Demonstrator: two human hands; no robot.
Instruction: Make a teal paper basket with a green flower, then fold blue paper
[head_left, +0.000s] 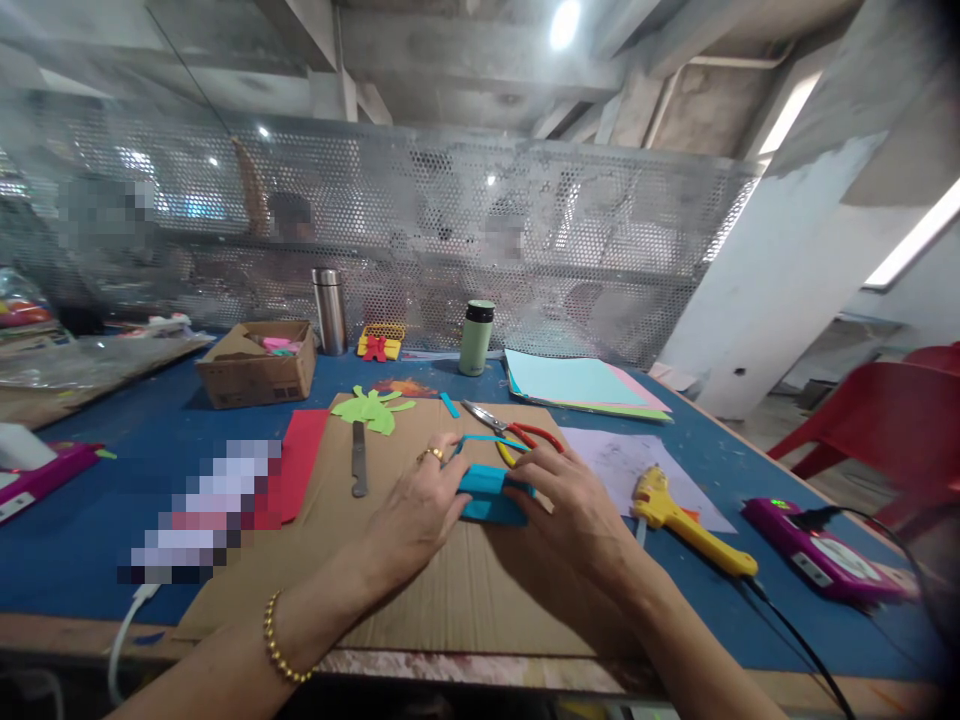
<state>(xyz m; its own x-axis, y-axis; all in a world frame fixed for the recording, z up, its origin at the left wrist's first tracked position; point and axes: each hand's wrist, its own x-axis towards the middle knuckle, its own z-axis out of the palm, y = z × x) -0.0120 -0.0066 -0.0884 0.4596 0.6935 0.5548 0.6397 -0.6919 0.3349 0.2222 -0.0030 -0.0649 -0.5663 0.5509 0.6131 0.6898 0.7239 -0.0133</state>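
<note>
Your left hand (420, 505) and right hand (574, 510) pinch the blue piece (491, 495) at its two ends, over the cardboard (420, 620), with a thin strip (491, 438) arching behind. You seem to be shaping or seating it; the next move calls for steady, light fingers. Around you are a blue table (172, 440), mesh screen (435, 300) and pale pillar (757, 260).

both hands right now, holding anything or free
Left hand: closed on the left side of the blue piece.
Right hand: closed on its right side.
</note>
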